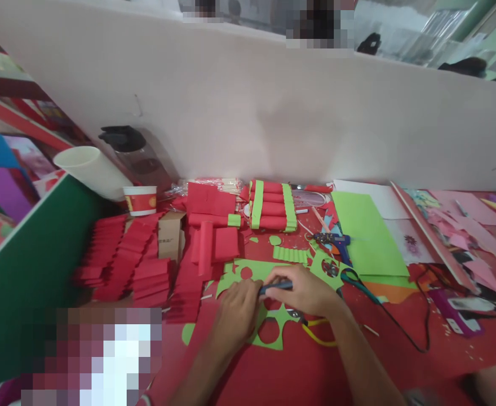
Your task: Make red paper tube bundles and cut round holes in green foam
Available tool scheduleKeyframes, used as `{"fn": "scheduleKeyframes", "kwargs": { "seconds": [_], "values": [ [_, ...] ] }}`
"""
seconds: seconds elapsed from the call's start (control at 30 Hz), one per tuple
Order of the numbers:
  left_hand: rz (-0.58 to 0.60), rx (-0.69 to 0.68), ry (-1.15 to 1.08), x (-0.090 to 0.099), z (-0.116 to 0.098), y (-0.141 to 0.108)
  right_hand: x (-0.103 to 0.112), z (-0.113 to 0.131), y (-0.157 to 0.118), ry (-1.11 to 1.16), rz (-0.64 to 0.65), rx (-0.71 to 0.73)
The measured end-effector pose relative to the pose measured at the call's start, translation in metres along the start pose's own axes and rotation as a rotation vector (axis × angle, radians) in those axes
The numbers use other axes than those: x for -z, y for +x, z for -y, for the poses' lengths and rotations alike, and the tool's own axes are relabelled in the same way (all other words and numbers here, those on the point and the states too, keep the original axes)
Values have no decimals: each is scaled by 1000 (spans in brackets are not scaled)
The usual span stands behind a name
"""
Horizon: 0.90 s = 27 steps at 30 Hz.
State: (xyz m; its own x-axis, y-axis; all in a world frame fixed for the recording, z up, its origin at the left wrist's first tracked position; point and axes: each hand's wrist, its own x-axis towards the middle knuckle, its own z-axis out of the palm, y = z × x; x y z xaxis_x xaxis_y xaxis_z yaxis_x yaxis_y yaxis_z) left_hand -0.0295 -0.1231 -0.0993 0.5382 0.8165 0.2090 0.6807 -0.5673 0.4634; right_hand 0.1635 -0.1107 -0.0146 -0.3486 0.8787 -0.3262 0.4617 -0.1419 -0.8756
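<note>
My right hand (295, 286) is closed around a dark blue-grey pen-like tool (277, 287), which lies level above the table. Close on its left, my left hand (240, 304) has curled fingers near the tool's other end; what they hold, if anything, is hidden. Beneath both hands spreads a green sheet with round holes (277, 338). Scissors with yellow handles (319, 332) lie just below my right hand. Behind the hands is a green pleated strip (290, 255).
Red rolls with green bands (271, 206) stand at the back. Folded red paper (121, 254) and a paper cup (140, 201) are at left. A blue glue gun (336, 241), teal-handled scissors (360, 283) and a purple power strip (455, 313) with a cable lie at right.
</note>
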Motion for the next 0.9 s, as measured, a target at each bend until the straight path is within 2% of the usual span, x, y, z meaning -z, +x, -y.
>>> {"fn": "scheduleKeyframes", "kwargs": {
  "seconds": [0.07, 0.13, 0.27, 0.4, 0.63, 0.7, 0.77, 0.8, 0.87, 0.9],
  "values": [
    [55, 63, 9, 2, -1, 2, -7, -10, 5, 288, -33, 1],
    [125, 112, 12, 6, -5, 5, -15, -18, 9, 427, -69, 16],
    [311, 193, -98, 18, -17, 14, -27, -25, 12, 413, -224, 67],
    [423, 179, -268, 40, -33, 27, -23, -26, 4, 436, -319, 74],
    [549, 114, -165, 67, -66, 50, -22, -29, -14, 533, -562, 58],
    [568, 94, -183, 72, -67, 47, -9, -34, -24, 599, -679, 84],
    [579, 79, -256, 77, -60, 38, 16, -41, -37, 693, -974, 170],
    [560, 93, -286, 77, -55, 35, 31, -45, -44, 716, -1069, 226],
    [433, 193, -225, 73, -40, 33, 55, -51, -54, 738, -1157, 298],
    [408, 227, -150, 68, -33, 36, 62, -52, -56, 736, -1157, 344]
  ]
}}
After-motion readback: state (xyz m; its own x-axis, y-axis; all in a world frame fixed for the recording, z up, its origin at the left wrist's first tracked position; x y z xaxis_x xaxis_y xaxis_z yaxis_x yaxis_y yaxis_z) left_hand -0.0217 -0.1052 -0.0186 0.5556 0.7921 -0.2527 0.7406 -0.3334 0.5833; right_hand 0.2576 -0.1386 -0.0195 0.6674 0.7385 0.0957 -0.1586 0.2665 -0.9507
